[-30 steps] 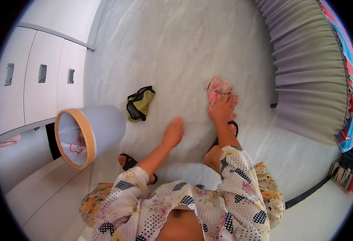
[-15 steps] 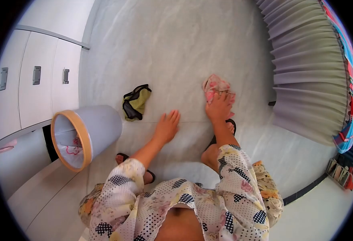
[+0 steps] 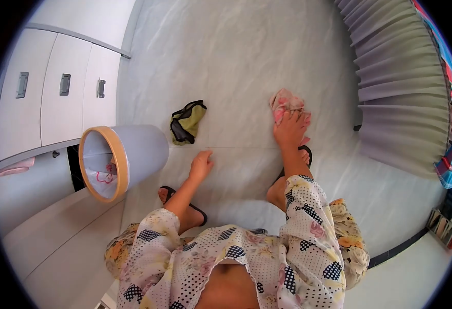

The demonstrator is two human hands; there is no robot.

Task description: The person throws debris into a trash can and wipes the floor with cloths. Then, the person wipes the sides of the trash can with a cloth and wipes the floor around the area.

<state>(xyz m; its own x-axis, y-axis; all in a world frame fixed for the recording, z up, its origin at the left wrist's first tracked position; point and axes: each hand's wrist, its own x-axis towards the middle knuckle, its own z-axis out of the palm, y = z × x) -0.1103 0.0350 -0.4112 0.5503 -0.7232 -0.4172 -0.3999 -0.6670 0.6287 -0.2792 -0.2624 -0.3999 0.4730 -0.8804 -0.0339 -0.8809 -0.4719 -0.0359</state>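
My right hand [image 3: 290, 129] lies on a crumpled pink patterned cloth [image 3: 285, 99] on the floor, its fingers spread over the fabric. Part of the cloth shows beyond the fingertips and beside the wrist. Free of any object, my left hand [image 3: 201, 165] hovers low over the floor, with index finger and thumb apart and the other fingers loosely curled. A green cloth with black edging [image 3: 189, 122] lies crumpled on the floor, up and to the left of my left hand, not touched by it.
A grey bin with a tan rim [image 3: 122, 164] lies on its side at the left, beside white cabinets [image 3: 61, 87]. On the right hangs a pleated grey curtain [image 3: 401, 92]. A small rack of items [image 3: 443, 228] is at the far right. My sandalled feet are below my hands.
My left hand has drawn back toward me and a little left, its fingers more curled than half a second ago. My right hand stays on the pink cloth. The camera view has shifted slightly.
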